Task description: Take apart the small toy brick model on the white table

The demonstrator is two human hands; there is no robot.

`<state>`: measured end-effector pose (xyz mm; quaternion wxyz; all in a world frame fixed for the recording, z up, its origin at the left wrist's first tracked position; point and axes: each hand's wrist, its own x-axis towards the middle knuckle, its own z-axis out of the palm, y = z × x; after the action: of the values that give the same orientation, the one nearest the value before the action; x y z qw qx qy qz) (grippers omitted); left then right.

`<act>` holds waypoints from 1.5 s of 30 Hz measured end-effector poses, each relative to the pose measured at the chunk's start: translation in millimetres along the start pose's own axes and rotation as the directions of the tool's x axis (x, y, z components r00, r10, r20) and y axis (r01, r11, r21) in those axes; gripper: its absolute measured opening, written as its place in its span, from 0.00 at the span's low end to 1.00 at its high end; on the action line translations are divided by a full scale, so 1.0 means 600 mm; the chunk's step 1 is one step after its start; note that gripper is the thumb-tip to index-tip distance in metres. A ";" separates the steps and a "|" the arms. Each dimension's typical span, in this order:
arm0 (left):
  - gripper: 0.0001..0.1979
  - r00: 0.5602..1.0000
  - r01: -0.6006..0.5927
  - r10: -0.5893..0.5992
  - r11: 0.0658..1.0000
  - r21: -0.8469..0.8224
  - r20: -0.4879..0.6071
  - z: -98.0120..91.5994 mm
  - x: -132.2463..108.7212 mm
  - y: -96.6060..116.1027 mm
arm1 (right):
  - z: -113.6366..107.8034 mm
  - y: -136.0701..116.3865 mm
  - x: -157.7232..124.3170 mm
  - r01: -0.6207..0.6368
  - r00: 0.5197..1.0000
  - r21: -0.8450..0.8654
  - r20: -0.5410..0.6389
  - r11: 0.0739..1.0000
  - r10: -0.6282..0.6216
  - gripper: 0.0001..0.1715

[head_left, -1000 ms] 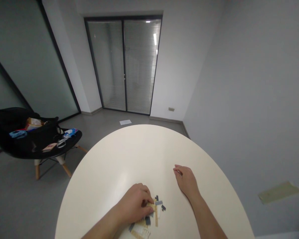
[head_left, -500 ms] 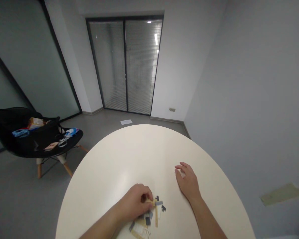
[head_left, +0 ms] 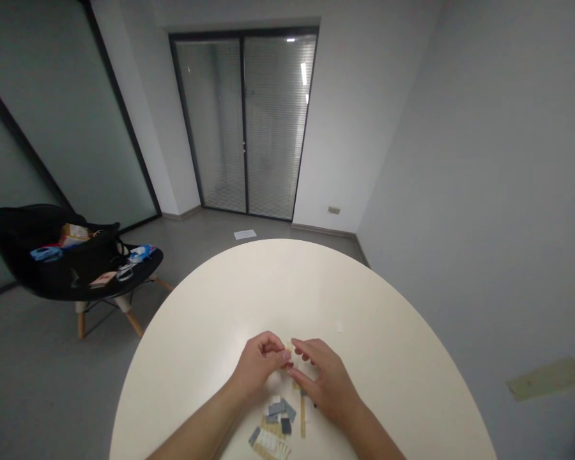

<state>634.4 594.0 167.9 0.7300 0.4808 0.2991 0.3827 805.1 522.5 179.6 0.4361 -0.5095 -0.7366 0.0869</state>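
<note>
Presently, left hand [head_left: 257, 365] and right hand [head_left: 324, 382] jointly pinch a small tan piece [head_left: 288, 350]; loose pieces [head_left: 275, 427] lie just behind them.

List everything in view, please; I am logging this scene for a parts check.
table: one, cream, round, centre
small flat pieces: several, grey, tan and white, on table below the hands
tan piece: one, between both hands' fingertips
chair: one, black, left, holding assorted items
paper sheet: one, white, floor near doors
glass doors: two panels, dark-framed, back wall
left hand: one, pinching tan piece
right hand: one, fingertips at tan piece
</note>
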 end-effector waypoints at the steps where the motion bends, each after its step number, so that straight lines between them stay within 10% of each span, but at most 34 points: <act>1: 0.22 1.000 0.000 0.000 1.000 -0.003 0.006 0.001 -0.001 0.001 | 0.002 0.002 -0.001 -0.001 1.000 -0.004 0.001 1.000 0.001 0.27; 30: 0.14 0.999 -0.017 0.010 0.982 0.190 0.036 0.000 -0.002 -0.007 | -0.028 0.010 0.012 -0.129 0.991 -0.068 -0.040 0.989 0.126 0.20; 45: 0.08 0.995 -0.006 -0.038 0.901 0.433 0.093 -0.008 -0.012 -0.009 | -0.150 0.123 -0.034 -0.688 0.720 -0.330 -0.202 0.646 0.664 0.12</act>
<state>628.2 589.0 161.5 0.6221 0.6468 0.3439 0.2762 922.7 511.2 180.6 0.2868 -0.8244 -0.4811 0.0818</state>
